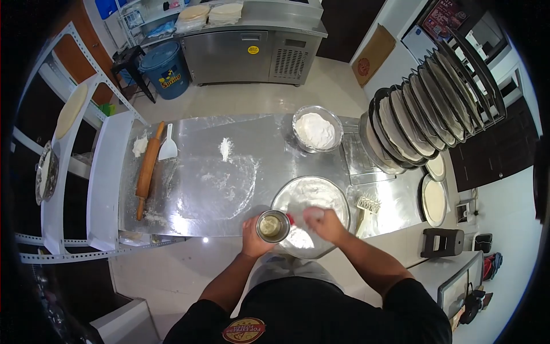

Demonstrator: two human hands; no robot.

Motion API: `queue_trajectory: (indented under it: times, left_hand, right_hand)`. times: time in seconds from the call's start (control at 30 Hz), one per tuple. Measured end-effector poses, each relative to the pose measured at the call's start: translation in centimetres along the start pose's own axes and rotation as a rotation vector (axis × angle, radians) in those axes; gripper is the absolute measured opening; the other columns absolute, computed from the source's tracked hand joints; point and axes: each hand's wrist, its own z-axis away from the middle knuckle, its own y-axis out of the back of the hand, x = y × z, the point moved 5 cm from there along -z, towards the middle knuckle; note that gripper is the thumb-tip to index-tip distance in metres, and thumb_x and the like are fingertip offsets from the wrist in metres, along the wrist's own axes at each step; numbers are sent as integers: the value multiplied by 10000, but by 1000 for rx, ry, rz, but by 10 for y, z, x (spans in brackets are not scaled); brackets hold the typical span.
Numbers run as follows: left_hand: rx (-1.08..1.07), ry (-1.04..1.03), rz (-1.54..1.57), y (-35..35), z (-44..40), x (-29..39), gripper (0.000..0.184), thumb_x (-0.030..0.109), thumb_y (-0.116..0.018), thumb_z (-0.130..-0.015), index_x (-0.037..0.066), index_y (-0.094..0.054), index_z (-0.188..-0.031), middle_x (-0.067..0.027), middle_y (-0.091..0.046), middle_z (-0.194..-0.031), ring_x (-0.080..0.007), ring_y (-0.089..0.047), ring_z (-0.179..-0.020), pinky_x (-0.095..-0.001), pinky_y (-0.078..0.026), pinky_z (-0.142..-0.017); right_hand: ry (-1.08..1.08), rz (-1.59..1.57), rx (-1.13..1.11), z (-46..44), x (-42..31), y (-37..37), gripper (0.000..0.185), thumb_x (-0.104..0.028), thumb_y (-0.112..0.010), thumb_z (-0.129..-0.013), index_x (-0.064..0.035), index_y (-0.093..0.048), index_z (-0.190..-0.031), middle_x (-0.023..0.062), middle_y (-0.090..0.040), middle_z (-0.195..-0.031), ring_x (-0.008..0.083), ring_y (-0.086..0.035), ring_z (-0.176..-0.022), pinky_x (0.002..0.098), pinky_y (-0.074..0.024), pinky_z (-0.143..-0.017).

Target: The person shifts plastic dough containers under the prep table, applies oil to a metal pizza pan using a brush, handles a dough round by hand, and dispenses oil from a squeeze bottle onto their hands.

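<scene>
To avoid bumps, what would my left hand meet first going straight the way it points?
Past the metal cup your left hand holds, probably the large metal bowl, though height is unclear.

The left hand (252,238) holds a metal cup (284,226), the right hand (325,225) above a round floured bowl (346,205).

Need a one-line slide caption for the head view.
Left hand holds a metal cup, right hand is over a wide floury bowl; rolling pin lies farther left.
</scene>
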Motion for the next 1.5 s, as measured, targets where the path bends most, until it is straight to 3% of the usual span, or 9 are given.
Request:
queue_trajectory:
  times: [0.13,0.33,0.5,0.6,0.83,1.07,1.2,1.4,1.5]
  left_hand:
    - [25,-14,-13,-2,-3,3,725,369,-914,-577,103,-597,-1173,-120,-649,-1079,-363,-614,-996,-484,-439,-882]
    - [28,-43,-27,2,-7,10,743,357,-909,-593,90,-587,-1207,-122,-656,-1067,-364,-619,-975,-494,-450,-858]
    - [61,-12,-38,-1,-3,6,767,327,-918,-577,70,-555,-1202,-139,-626,-1077,-383,-602,-982,-501,-440,-854]
    - [77,9,-37,-11,-5,-2,802,313,-921,-573,61,-538,-1230,-146,-622,-1116,-386,-599,-1011,-500,-440,-877]
    - [122,-56,-9,5,15,1,821,317,-919,-574,64,-539,-1256,-143,-629,-1143,-379,-602,-1032,-502,-442,-899]
    - [113,-37,-11,-5,18,12,813,346,-915,-583,68,-549,-1254,-135,-640,-1127,-375,-607,-1027,-501,-445,-889]
    - [104,-46,13,-6,6,19,781,329,-914,-588,73,-561,-1235,-132,-643,-1116,-372,-609,-1027,-493,-442,-890]
    - [12,-99,65,-16,-2,38,736,280,-913,-588,84,-571,-1209,-131,-642,-1111,-374,-607,-1030,-483,-443,-888]
    - [1,-93,54,-22,0,31,723,277,-910,-590,84,-574,-1200,-134,-645,-1102,-378,-609,-1022,-486,-448,-880]
  right_hand:
    - [-189,-192,138,18,32,21,230,-140,-631,-944,3,-675,-1118,112,-730,-795,148,-693,-669,314,-554,-618]
    - [-239,668,485,19,-1,89,152,-124,-646,-917,10,-693,-968,158,-724,-811,194,-717,-701,343,-551,-618]
    - [-318,173,283,38,-9,21,134,-124,-633,-915,-9,-699,-932,155,-703,-763,233,-700,-651,347,-548,-627]
    - [6,98,289,1,-27,3,143,-122,-631,-923,2,-698,-951,144,-686,-726,190,-681,-627,335,-541,-601]
    - [-189,344,662,2,43,103,172,-124,-627,-946,-2,-688,-1050,110,-702,-725,178,-682,-624,332,-543,-586]
    - [-76,105,417,23,-4,22,182,-113,-618,-956,23,-680,-1060,104,-709,-790,163,-683,-673,320,-549,-590]
    - [-156,-121,223,14,4,18,192,-101,-619,-926,-28,-701,-1084,189,-710,-824,322,-723,-772,391,-552,-648]
    - [-298,68,754,-22,52,50,154,-96,-608,-947,-6,-708,-1022,86,-701,-797,153,-657,-646,286,-531,-585]
    - [-199,-50,445,-25,29,28,165,-116,-607,-944,-3,-707,-1010,85,-696,-785,156,-658,-649,293,-527,-580]
